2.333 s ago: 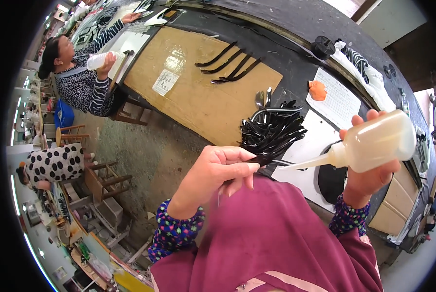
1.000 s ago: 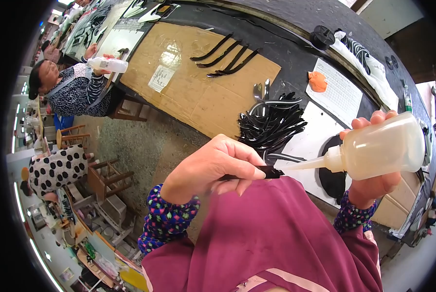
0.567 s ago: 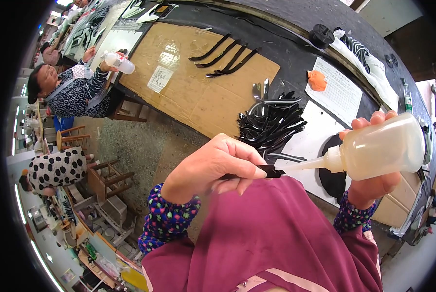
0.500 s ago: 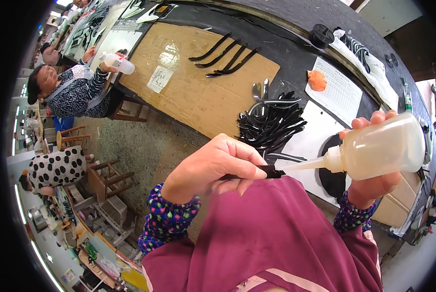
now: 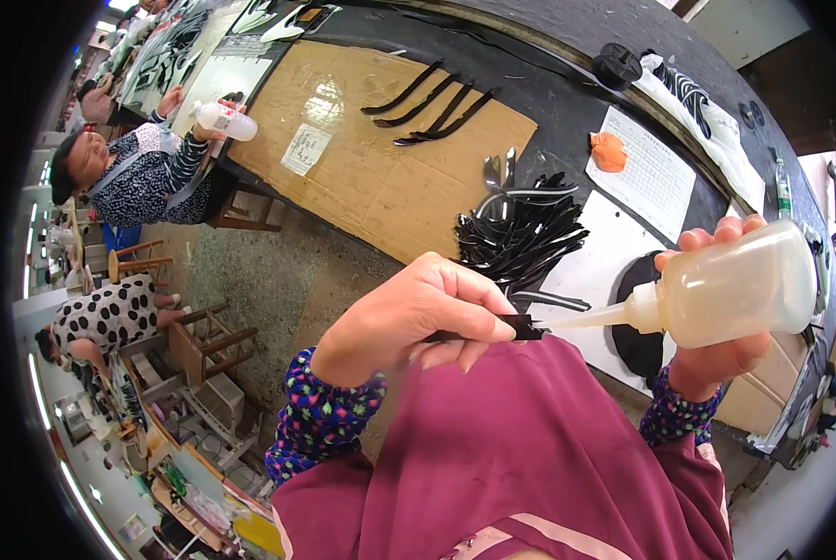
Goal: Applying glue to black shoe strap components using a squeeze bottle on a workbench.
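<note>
Pinched between the thumb and fingers of my left hand [image 5: 418, 322] is a black strip [image 5: 529, 329], its end poking out to the right. My right hand [image 5: 716, 362] is wrapped round a cloudy squeeze bottle [image 5: 740, 285], tilted on its side. The bottle's thin pale nozzle [image 5: 586, 318] points left, its tip at the end of the strip. Just beyond my hands a heap of glossy black strips [image 5: 520, 233] lies on the table. Farther off, several black strips [image 5: 436, 103] lie in a row on a cardboard sheet [image 5: 343, 191].
Orange crumpled material [image 5: 608, 152] rests on a printed sheet [image 5: 656, 187]. A black round piece [image 5: 634, 322] lies beneath the bottle. Farther back stand a black spool [image 5: 617, 65] and a green-labelled bottle [image 5: 783, 191]. At the left, a co-worker [image 5: 142, 177] holds another bottle [image 5: 226, 121].
My hands, the strip and the bottle have barely shifted; the nozzle stays at the strip's end. In the background at left, the person in spotted clothing has leaned and moved an arm.
</note>
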Demonstrator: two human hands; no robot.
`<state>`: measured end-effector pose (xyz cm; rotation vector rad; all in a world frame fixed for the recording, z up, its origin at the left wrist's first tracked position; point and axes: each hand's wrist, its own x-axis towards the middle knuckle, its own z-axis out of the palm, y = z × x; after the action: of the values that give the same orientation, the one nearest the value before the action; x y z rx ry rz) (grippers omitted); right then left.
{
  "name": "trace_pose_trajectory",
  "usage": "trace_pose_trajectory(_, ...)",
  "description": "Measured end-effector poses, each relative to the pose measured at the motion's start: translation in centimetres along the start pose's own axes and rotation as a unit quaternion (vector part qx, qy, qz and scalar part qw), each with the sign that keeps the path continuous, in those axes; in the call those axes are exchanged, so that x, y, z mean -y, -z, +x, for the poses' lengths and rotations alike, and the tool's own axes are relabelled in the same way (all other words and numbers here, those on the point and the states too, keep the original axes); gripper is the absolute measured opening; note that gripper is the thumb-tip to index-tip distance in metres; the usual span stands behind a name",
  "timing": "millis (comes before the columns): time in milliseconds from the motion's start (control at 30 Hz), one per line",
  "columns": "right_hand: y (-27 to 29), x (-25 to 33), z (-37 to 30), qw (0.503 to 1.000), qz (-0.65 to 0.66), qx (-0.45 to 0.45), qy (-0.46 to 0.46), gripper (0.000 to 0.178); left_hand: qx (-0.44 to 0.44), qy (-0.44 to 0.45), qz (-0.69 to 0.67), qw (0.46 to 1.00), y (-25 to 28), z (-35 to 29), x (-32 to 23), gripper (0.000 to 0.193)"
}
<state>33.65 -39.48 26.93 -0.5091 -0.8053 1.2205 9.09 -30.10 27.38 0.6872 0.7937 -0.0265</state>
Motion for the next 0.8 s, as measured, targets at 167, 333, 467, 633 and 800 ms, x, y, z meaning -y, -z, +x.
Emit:
trace_pose_trajectory(167, 0.13, 0.28, -0.51, 1.000, -0.007, -0.030, -0.002, 0.082, -0.003, -0.004, -0.002, 1.000, 0.15, 0.02, 0.05, 0.011)
trace_pose_trajectory(333, 0.08, -0.04, -0.16, 0.999, 0.013, 0.014, 0.026, 0.084, 0.009, -0.011, -0.014, 1.000, 0.06, 0.05, 0.13, 0.011)
trace_pose_trajectory(467, -0.40, 0.09, -0.37, 0.996, -0.033, -0.088, -0.001, 0.085, 0.016, -0.004, -0.016, 1.000, 0.01, 0.16, 0.11, 0.011)
trace_pose_trajectory(633, 0.10, -0.27, 0.07, 1.000, -0.009, -0.006, 0.022, 0.086, 0.017, 0.001, -0.022, 1.000, -0.06, 0.17, -0.05, 0.011)
trace_pose_trajectory(800, -0.37, -0.06, -0.05, 0.996, -0.031, -0.081, -0.008, 0.084, 0.018, 0.003, -0.014, 1.000, -0.12, 0.27, -0.19, 0.011)
